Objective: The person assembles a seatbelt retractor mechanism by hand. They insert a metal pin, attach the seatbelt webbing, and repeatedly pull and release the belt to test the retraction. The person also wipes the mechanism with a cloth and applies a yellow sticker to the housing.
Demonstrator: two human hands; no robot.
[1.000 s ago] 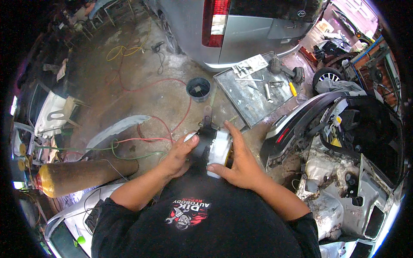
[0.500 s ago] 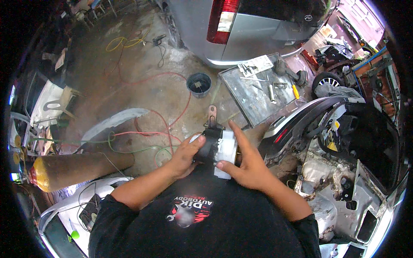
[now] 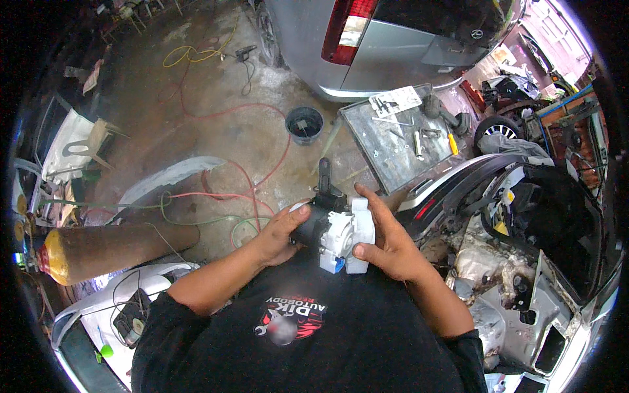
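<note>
Held up in front of my chest is a motor-like car part, with a black cylinder on one side and white plastic housing on the other. My left hand is closed round the black cylinder, thumb on top. My right hand grips the outer white piece, its thumb at the near side and index finger along the far side. From the far end juts a flat slotted bracket arm. A small blue piece shows at the white housing's near edge. The fingers under the part are hidden.
Ahead on the floor stands a black bucket, beside a metal work table bearing tools. A silver vehicle is parked beyond. Hoses cross the floor. A gas cylinder lies left; a stripped car body is at right.
The part has turned in my hands, so more of its white housing and the blue piece show. My right hand has moved slightly right with it.
</note>
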